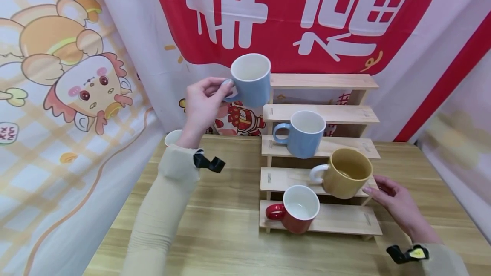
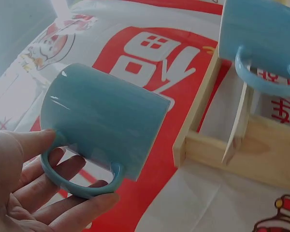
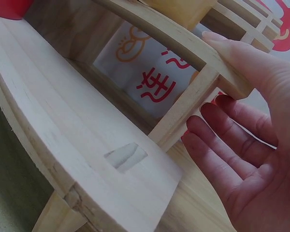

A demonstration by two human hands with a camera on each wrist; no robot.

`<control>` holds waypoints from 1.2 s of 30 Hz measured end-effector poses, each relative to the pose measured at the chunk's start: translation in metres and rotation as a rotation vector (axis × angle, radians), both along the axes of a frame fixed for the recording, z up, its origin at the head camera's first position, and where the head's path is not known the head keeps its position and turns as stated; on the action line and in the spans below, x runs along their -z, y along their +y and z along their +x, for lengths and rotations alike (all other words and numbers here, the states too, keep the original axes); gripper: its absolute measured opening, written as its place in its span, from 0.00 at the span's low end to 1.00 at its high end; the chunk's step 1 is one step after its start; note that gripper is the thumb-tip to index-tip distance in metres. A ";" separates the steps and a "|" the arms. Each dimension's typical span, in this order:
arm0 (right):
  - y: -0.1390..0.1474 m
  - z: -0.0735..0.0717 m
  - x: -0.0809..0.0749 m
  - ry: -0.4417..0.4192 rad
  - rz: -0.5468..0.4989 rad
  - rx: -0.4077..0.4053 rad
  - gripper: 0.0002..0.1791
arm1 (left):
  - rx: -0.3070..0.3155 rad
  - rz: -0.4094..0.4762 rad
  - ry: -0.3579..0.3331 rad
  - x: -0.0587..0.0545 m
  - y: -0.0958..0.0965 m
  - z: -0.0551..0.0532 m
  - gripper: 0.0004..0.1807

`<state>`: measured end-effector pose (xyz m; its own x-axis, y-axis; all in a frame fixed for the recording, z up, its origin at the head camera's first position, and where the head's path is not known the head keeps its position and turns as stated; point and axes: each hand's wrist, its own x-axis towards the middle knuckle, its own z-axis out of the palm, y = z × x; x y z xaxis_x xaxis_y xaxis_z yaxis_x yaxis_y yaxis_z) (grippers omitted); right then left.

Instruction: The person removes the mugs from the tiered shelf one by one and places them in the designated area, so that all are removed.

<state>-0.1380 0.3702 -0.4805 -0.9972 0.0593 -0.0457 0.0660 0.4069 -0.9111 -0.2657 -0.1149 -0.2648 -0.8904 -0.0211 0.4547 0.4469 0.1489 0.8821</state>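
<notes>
My left hand (image 1: pixel 203 103) holds a light blue mug (image 1: pixel 253 90) by its handle, up in the air left of the wooden stepped rack (image 1: pixel 322 114). In the left wrist view, thumb and fingers close around that handle and the mug tilts. My right hand (image 1: pixel 400 208) is at the rack's right end, around the end of the second shelf from the bottom, thumb on one side and fingers on the other. Close to it, a mustard-yellow mug (image 1: pixel 347 178) with a white handle stands on that shelf. A second blue mug (image 1: pixel 305 137) is one shelf higher; a red mug (image 1: pixel 297 216) sits on the lowest shelf.
Behind my left wrist, a partly hidden white-rimmed cup (image 1: pixel 172 136) stands on the wood-grain table (image 1: pixel 215 208). A red and white printed cloth (image 1: pixel 284 12) hangs behind the rack, and a cartoon-patterned cloth (image 1: pixel 76 139) hangs along the left.
</notes>
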 end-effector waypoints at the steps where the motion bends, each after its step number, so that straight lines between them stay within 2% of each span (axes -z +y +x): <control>1: 0.000 0.000 0.000 0.001 -0.004 0.000 0.37 | -0.007 0.005 0.006 0.002 -0.005 0.000 0.19; 4: -0.002 0.000 -0.001 0.005 -0.014 0.000 0.36 | -0.028 0.025 0.024 0.010 -0.020 0.002 0.17; 9: -0.002 0.002 -0.002 -0.002 -0.009 0.008 0.37 | -0.053 0.059 0.010 0.024 -0.036 0.008 0.17; 15: -0.001 0.003 -0.003 -0.001 -0.008 0.012 0.36 | -0.127 0.036 -0.022 0.047 -0.048 0.012 0.18; 18: -0.002 0.002 -0.003 -0.006 -0.012 0.012 0.37 | -0.154 0.051 -0.039 0.061 -0.054 0.013 0.18; 23: -0.003 0.000 -0.003 -0.003 -0.033 0.009 0.36 | -0.161 0.099 -0.061 0.086 -0.062 0.012 0.18; 28: -0.003 0.000 -0.003 0.004 -0.050 0.008 0.36 | -0.191 0.093 -0.081 0.113 -0.068 0.009 0.19; 36: -0.002 0.001 0.000 -0.005 -0.046 0.009 0.35 | -0.307 0.038 -0.178 0.157 -0.075 0.012 0.17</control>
